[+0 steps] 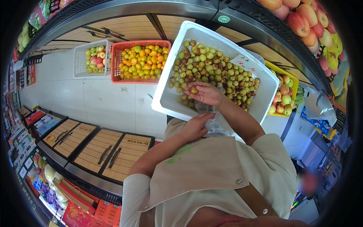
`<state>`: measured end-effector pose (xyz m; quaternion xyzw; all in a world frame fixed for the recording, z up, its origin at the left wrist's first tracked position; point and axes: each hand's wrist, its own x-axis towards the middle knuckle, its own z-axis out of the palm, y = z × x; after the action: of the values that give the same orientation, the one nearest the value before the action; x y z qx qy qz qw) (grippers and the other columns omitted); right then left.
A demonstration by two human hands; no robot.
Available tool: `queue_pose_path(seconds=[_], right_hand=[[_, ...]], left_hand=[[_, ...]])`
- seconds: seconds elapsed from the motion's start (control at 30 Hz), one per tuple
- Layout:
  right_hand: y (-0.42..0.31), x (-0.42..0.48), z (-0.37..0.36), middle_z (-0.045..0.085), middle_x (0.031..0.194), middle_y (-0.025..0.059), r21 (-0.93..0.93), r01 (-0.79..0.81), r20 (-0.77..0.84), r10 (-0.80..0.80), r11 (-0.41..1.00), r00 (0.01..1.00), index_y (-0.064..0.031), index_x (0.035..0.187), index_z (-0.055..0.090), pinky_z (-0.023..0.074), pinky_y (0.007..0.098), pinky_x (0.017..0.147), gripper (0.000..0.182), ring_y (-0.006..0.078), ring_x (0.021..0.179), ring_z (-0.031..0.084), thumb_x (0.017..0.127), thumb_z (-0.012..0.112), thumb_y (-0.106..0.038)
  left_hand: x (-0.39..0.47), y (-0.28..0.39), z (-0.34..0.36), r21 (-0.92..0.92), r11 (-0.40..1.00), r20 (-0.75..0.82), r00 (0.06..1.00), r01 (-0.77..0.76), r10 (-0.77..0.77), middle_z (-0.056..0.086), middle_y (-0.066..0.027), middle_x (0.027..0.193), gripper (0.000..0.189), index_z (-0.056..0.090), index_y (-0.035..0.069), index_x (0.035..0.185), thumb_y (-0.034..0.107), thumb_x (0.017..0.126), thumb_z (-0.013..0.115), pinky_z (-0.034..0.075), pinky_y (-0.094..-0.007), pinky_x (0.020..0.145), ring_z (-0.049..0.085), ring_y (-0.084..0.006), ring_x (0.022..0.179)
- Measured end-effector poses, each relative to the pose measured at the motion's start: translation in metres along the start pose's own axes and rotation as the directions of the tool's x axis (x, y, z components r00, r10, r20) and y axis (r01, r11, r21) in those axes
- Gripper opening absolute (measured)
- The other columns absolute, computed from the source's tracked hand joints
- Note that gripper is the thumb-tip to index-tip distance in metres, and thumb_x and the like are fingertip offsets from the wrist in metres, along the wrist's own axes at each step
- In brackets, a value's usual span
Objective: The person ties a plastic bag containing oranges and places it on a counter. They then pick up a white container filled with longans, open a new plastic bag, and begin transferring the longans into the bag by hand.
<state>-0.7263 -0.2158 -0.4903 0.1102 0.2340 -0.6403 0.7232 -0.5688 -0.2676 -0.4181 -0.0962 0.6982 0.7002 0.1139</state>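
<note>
A white foam box (173, 106) full of green and brown jujubes (210, 68) stands before me. Over the fruit, my right hand (206, 93) is turned palm up, with one brownish jujube (194, 90) held at its curled fingers. My left hand (197, 125) is closed on the edge of a clear plastic bag (217, 124) at the near side of the box. The bag reaches up under my right wrist; what it contains cannot be made out. A card with handwriting (243, 63) lies at the box's far right corner.
Left of the box stand a red crate of tangerines (113, 63) and a white basket of mixed fruit (82, 75). A yellow crate of apple-like fruit (296, 85) is at the right. Wooden-front cabinets (90, 147) line the lower left, and a metal-edged display shelf (175, 8) runs along the top.
</note>
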Motion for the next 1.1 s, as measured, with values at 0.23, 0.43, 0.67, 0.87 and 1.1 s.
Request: queue_pose_path(seconds=[0.23,0.43,0.67,0.87,1.1], right_hand=[[-0.002,-0.002,-0.017,0.056,0.097,0.0095,-0.066,0.1,-0.134,-0.108,0.993,0.985,-0.0038,0.1,0.053,0.0493,0.0262,0.067,0.016,0.0193,0.086,0.057,0.087,0.049,-0.012],[-0.018,-0.008,-0.026,0.052,0.074,0.0029,-0.177,0.233,-0.429,-0.288,0.956,0.856,-0.0086,0.091,0.052,0.0332,0.0208,0.048,0.008,0.0116,0.061,0.047,0.085,0.053,-0.014],[-0.007,0.014,-0.012,0.046,0.066,0.0014,-0.562,-0.081,-0.548,-0.297,0.824,0.782,-0.0058,0.086,0.05,0.0264,0.0208,0.043,0.011,0.0086,0.053,0.04,0.087,0.047,-0.017],[0.0,0.029,-0.006,0.048,0.059,0.0006,-0.643,-0.161,-0.485,-0.237,0.749,0.842,-0.0057,0.087,0.053,0.0318,0.0234,0.043,0.014,0.0098,0.051,0.043,0.086,0.05,-0.02],[0.008,0.013,-0.025,0.059,0.077,0.0139,-0.891,-0.259,0.066,-0.671,-0.372,0.738,-0.0079,0.089,0.059,0.0438,0.0413,0.067,0.017,0.0312,0.074,0.056,0.073,0.055,-0.01]], left_hand=[[-0.001,-0.005,0.002,0.056,0.996,-0.025,0.997,-0.071,0.072,0.048,-0.0167,0.112,0.055,0.044,0.005,0.119,-0.003,0.064,0.048,0.043,-0.0332,0.08,0.05,-0.031,0.095],[-0.001,-0.001,0.0,0.025,1.0,0.012,1.0,0.005,-0.006,0.05,-0.0159,0.111,0.055,0.044,0.004,0.118,-0.003,0.064,0.048,0.042,-0.0346,0.082,0.05,-0.0317,0.097],[-0.002,-0.002,0.001,0.049,0.999,-0.003,1.0,-0.018,0.018,0.05,-0.0154,0.111,0.054,0.045,0.004,0.117,-0.004,0.064,0.048,0.043,-0.0341,0.08,0.05,-0.0312,0.095],[-0.003,-0.002,0.002,0.049,0.999,-0.013,1.0,-0.023,0.023,0.05,-0.0152,0.111,0.053,0.045,0.004,0.117,-0.004,0.065,0.047,0.043,-0.0336,0.078,0.051,-0.0303,0.092],[-0.004,-0.005,0.004,0.042,0.999,-0.036,0.999,-0.033,0.035,0.05,-0.015,0.11,0.053,0.045,0.005,0.118,-0.003,0.065,0.047,0.044,-0.0336,0.077,0.052,-0.0297,0.09]])
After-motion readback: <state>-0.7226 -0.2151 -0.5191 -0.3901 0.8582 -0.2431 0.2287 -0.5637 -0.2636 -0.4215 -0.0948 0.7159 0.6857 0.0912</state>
